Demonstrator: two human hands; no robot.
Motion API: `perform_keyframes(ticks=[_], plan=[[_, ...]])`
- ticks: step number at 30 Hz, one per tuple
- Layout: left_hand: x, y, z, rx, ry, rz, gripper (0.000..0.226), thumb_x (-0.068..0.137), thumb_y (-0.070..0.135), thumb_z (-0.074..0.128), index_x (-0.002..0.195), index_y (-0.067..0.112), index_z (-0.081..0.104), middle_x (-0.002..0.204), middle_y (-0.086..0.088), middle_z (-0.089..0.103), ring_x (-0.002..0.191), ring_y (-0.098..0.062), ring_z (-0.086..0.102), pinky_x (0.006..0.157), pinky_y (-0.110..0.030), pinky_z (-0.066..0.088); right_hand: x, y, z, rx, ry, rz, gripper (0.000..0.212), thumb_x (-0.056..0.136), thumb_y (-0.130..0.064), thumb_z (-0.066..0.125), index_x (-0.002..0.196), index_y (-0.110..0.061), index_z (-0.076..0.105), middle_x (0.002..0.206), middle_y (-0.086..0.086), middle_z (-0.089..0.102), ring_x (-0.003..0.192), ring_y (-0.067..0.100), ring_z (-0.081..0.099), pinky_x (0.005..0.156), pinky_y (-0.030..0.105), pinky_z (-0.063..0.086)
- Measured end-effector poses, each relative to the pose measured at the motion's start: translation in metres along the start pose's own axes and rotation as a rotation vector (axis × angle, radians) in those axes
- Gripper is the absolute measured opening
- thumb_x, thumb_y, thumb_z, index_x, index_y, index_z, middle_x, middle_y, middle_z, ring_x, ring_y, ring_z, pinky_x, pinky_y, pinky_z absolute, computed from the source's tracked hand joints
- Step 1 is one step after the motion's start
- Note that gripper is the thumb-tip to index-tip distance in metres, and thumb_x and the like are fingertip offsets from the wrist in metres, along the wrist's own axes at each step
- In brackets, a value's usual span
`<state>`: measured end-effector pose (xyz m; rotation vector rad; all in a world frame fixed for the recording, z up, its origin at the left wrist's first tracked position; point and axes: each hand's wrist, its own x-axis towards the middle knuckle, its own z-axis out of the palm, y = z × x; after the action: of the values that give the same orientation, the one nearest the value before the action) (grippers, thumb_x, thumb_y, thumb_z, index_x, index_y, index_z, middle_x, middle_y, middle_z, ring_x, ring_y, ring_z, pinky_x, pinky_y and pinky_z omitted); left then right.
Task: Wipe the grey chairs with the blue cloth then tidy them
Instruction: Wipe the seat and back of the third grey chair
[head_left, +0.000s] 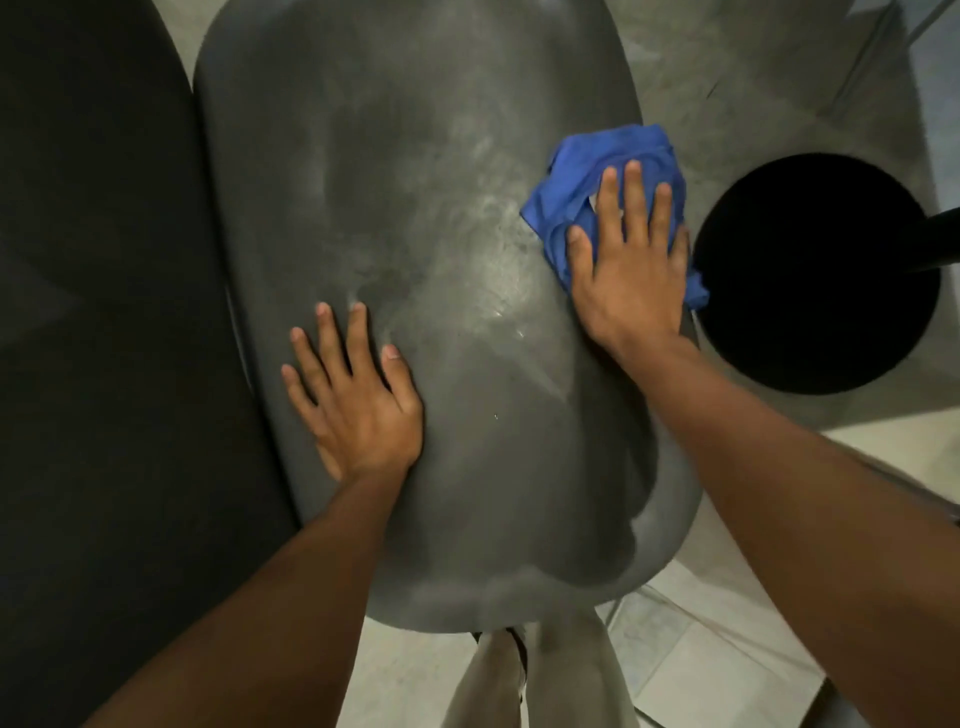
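The right hand (631, 260) lies flat, fingers spread, pressing the bunched blue cloth (597, 182) against the right edge of the grey chair (441, 260) at centre frame; cloth pokes out above and left of the fingertips. The left hand (353, 395) rests open and empty on the shell, lower left of the cloth. A darker chair (104, 312) fills the left side, and a black round base (815, 270) sits at right.

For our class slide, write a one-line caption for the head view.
Right hand presses blue cloth on grey chair; left hand lies flat.
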<state>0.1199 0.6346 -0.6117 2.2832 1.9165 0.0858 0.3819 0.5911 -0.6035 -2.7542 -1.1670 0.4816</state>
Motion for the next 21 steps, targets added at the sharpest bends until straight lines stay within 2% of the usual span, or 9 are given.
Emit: perform_keyframes(ticks=[3,5,8,10,13,17,19,21], plan=[[0.0,0.0,-0.001,0.001,-0.013,0.005,0.056,0.106,0.044,0.03,0.16,0.029,0.03,0.171,-0.003,0.02,0.158,-0.033,0.013,0.126,-0.056,0.009,-0.076,0.01,0.01,-0.055,0.018,-0.072,0.063,0.106,-0.049,0.021,0.162,-0.02,0.018,0.169,0.002,0.012,0.156,0.03,0.007,0.124,0.056,0.012],[0.0,-0.001,-0.002,-0.018,-0.011,0.002,0.056,0.105,0.044,0.032,0.159,0.028,0.033,0.17,-0.003,0.022,0.157,-0.034,0.015,0.126,-0.057,0.01,-0.143,0.013,0.014,-0.059,-0.001,-0.041,0.061,0.105,-0.048,0.022,0.16,-0.021,0.025,0.168,0.001,0.018,0.156,0.028,0.01,0.123,0.055,0.015],[0.003,-0.001,-0.007,-0.059,-0.066,0.012,0.057,0.105,0.045,0.031,0.16,0.029,0.031,0.171,-0.002,0.018,0.158,-0.032,0.01,0.126,-0.057,0.007,-0.244,0.003,0.013,-0.056,-0.074,-0.015,0.061,0.104,-0.049,0.026,0.158,-0.021,0.032,0.167,0.0,0.023,0.156,0.027,0.012,0.122,0.056,0.017],[0.0,-0.005,-0.011,-0.1,-0.121,0.03,0.056,0.106,0.044,0.032,0.161,0.029,0.03,0.172,-0.001,0.015,0.159,-0.031,0.006,0.127,-0.056,0.003,-0.267,-0.001,0.014,-0.086,-0.14,-0.01,0.062,0.102,-0.05,0.024,0.157,-0.022,0.034,0.167,-0.002,0.022,0.156,0.028,0.012,0.122,0.059,0.016],[-0.038,-0.02,-0.019,-0.124,-0.123,0.036,0.056,0.106,0.042,0.032,0.159,0.027,0.034,0.171,0.0,0.021,0.158,-0.031,0.01,0.127,-0.054,0.005,-0.226,-0.014,0.013,-0.126,-0.181,0.0,0.064,0.101,-0.051,0.02,0.16,-0.026,0.025,0.169,-0.003,0.015,0.156,0.033,0.008,0.12,0.066,0.009],[-0.082,-0.036,-0.024,-0.085,-0.144,0.067,0.057,0.106,0.042,0.029,0.16,0.025,0.033,0.17,0.0,0.022,0.158,-0.029,0.011,0.128,-0.053,0.008,-0.114,-0.052,0.017,-0.078,-0.217,-0.051,0.062,0.106,-0.051,0.02,0.162,-0.029,0.002,0.17,-0.005,-0.007,0.155,0.034,-0.011,0.119,0.067,-0.005],[-0.079,-0.035,-0.023,-0.08,-0.125,0.062,0.056,0.106,0.04,0.03,0.159,0.026,0.033,0.17,0.001,0.022,0.158,-0.028,0.011,0.128,-0.053,0.008,-0.072,-0.068,0.019,-0.066,-0.182,-0.053,0.063,0.106,-0.051,0.02,0.162,-0.029,0.0,0.17,-0.006,-0.008,0.155,0.033,-0.013,0.119,0.067,-0.007],[-0.076,-0.034,-0.019,-0.08,-0.094,0.059,0.054,0.106,0.038,0.031,0.159,0.027,0.034,0.17,0.001,0.023,0.158,-0.028,0.011,0.128,-0.052,0.008,-0.069,-0.071,0.026,-0.078,-0.14,-0.085,0.062,0.107,-0.051,0.019,0.162,-0.028,0.003,0.17,-0.005,-0.005,0.156,0.031,-0.01,0.121,0.063,-0.006]])
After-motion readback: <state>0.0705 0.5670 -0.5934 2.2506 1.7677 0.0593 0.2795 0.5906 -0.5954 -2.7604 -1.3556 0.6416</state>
